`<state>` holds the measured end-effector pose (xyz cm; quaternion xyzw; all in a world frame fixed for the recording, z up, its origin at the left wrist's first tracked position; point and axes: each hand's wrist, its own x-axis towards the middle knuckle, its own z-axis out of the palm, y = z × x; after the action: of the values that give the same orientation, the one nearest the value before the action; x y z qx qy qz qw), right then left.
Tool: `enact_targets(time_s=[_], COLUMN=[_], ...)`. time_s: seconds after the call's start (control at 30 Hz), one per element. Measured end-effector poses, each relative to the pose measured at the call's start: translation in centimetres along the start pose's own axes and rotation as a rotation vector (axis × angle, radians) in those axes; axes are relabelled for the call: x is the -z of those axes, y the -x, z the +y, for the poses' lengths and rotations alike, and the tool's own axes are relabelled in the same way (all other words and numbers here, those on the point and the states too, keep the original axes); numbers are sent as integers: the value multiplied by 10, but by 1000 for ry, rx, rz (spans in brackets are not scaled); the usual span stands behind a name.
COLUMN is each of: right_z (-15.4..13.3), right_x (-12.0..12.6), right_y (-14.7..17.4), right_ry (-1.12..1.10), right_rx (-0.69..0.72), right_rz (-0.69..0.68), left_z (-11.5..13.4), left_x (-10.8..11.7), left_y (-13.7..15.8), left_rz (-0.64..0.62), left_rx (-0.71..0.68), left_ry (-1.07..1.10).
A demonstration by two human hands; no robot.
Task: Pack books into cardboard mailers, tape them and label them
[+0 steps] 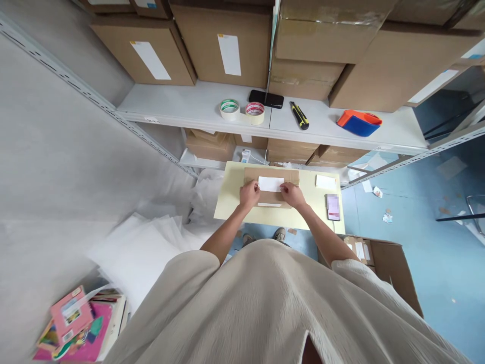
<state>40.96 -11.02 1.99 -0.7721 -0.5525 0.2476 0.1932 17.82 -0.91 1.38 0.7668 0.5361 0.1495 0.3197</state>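
Observation:
A brown cardboard parcel (pixel 271 174) lies on a small pale yellow table (pixel 231 199). A white label (pixel 270 183) sits on top of the parcel. My left hand (pixel 249 194) presses on the parcel at the label's left end. My right hand (pixel 292 194) presses at the label's right end. Both hands rest fingers-down on the label's edges; neither lifts anything. A second white strip (pixel 269 205) shows at the parcel's near edge between my wrists.
On the table lie a white slip (pixel 326 182) and a phone (pixel 333 207). The shelf holds two tape rolls (pixel 242 110), a black phone (pixel 265 98), a utility knife (pixel 299 115) and a tape dispenser (pixel 358 123). An open box (pixel 382 263) stands right, books (pixel 76 326) lower left.

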Motion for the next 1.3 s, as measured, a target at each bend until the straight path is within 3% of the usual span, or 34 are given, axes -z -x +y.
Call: enact_targets(time_s=[0.13,0.3,0.4,0.57,0.7,0.83,1.13,1.3], right_z=[0,-5,-5,2,6,11,60,85], right_x=[2,-2,-10,-20,-20,-18,9,9], right_y=[2,3,1,2,4,4,20,23], right_ry=[107,199,243,299,313,304,251,65], right_rx=[60,241,339,381,379,308,-27,-84], right_rz=[17,17,-86,-161,-162,-81,109,65], left_z=[-2,-1,-2,-7,-9,-8,-9,-14], left_x=[5,7,6,5,6,3,0,-2], left_y=[4,2,-1,-2,1,3,32,50], left_rz=[-20,-211,-284,-340,-337,-282,53,144], left_rx=[-204,-468,-548,-607,-561,-458,-24,152], left_ry=[-139,-219,-268,-319,-346,-337,-180,-97])
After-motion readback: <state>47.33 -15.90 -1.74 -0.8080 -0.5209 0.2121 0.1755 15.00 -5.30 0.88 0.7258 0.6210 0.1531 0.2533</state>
